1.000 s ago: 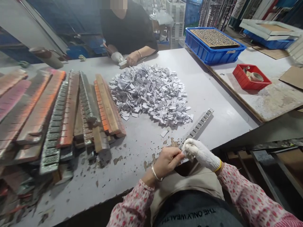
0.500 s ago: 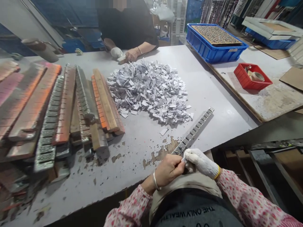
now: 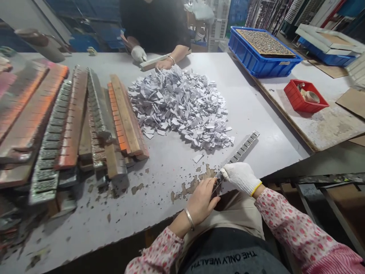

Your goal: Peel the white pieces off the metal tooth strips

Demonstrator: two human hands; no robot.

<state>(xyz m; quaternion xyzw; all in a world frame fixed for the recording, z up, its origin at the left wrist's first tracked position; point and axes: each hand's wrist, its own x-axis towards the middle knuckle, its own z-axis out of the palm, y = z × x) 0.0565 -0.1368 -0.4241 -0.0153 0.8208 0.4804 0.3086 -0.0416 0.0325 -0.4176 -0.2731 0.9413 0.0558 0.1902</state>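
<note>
A long narrow glittery strip (image 3: pixel 238 153) lies slanted on the grey table (image 3: pixel 171 171), its near end at the table's front edge. My right hand (image 3: pixel 241 176), in a white glove, grips that near end from the right. My bare left hand (image 3: pixel 203 198), with a metal bracelet on the wrist, pinches the same end from the left. A small white paper tab (image 3: pixel 197 158) lies just beyond my hands, in front of a big heap of white paper tabs (image 3: pixel 179 106).
Stacks of long strips (image 3: pixel 71 125) cover the table's left side. Across the table another person's hands (image 3: pixel 154 59) hold a strip. On the right stand a blue crate (image 3: pixel 264 51) and a red tray (image 3: pixel 305 97) on a side bench.
My hands have slid a little up the strip's near end, and the small white piece between my fingers is gone from view. The other person now holds a long strip.
</note>
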